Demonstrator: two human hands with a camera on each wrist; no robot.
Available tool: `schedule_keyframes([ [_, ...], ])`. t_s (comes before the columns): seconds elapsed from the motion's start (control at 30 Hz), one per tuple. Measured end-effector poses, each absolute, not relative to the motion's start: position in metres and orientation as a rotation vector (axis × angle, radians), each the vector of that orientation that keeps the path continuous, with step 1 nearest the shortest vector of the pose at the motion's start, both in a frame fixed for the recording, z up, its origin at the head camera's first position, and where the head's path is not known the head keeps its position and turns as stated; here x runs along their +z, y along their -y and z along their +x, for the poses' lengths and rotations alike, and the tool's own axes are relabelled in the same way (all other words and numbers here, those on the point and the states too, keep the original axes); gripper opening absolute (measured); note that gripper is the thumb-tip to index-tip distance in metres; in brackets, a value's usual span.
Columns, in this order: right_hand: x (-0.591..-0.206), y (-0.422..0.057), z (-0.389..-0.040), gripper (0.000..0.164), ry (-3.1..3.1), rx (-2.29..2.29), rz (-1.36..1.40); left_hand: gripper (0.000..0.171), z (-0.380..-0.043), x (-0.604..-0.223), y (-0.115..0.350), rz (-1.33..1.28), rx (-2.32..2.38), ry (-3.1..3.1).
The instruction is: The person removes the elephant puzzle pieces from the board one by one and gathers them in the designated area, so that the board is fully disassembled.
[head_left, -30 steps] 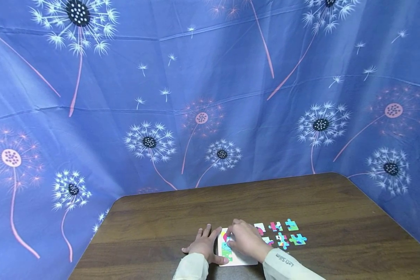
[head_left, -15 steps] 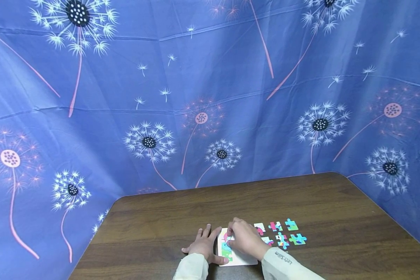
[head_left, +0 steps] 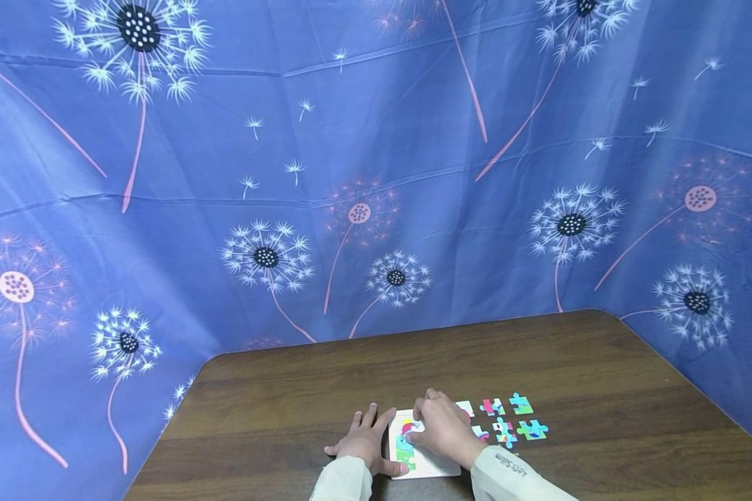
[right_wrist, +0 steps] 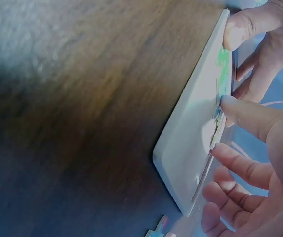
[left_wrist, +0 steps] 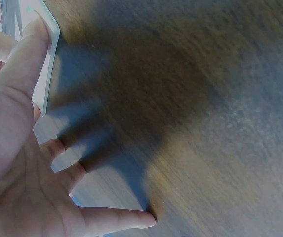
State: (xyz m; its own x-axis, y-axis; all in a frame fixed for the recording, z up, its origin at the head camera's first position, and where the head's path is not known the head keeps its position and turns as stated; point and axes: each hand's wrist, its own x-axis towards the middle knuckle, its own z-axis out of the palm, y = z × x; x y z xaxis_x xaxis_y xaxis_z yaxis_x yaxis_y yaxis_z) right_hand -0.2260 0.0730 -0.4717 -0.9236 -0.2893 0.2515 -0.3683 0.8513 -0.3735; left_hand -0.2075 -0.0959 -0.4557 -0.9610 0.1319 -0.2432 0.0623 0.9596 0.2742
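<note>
A white puzzle board (head_left: 435, 467) lies on the table, with colourful pieces along its left side, among them a green piece (head_left: 404, 456). My left hand (head_left: 363, 442) rests at the board's left edge, fingers spread on the wood and thumb pressing the near left corner. Over the board, my right hand (head_left: 443, 430) pinches a red and blue puzzle piece (head_left: 408, 428) between thumb and index finger. From the right wrist, the thumb (right_wrist: 245, 114) and index fingertip touch the piece low on the board. Its outline is partly hidden by the fingers.
Several loose puzzle pieces lie right of the board, including a blue-green one (head_left: 533, 429), a blue one (head_left: 521, 403) and a red and white one (head_left: 492, 407). A brown wooden table (head_left: 276, 396) carries everything. Behind it hangs a blue dandelion-print cloth (head_left: 451, 209).
The right hand's fingers have shifted slightly to the right, and more of the red and yellow printing shows beside them. The left hand stays where it was.
</note>
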Motion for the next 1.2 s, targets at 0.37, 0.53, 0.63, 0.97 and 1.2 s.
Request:
schedule_keyframes([
  [0.37,-0.468,-0.078,-0.226,0.028,2.851,0.758,0.47,0.089,-0.201,-0.449,0.094,0.171,0.375,-2.865],
  [0.53,-0.468,-0.085,-0.226,0.027,2.794,0.797,0.528,0.09,-0.203,-0.452,0.095,0.176,0.385,-2.861],
  [0.63,-0.47,-0.091,-0.226,0.027,2.759,0.827,0.595,0.091,-0.205,-0.456,0.096,0.173,0.387,-2.857],
  [0.97,-0.47,-0.107,-0.227,0.027,2.691,0.797,0.751,0.093,-0.209,-0.46,0.097,0.158,0.369,-2.841],
  [1.2,-0.46,-0.116,-0.218,0.025,2.728,0.846,0.789,0.091,-0.206,-0.454,0.097,0.157,0.404,-2.833],
])
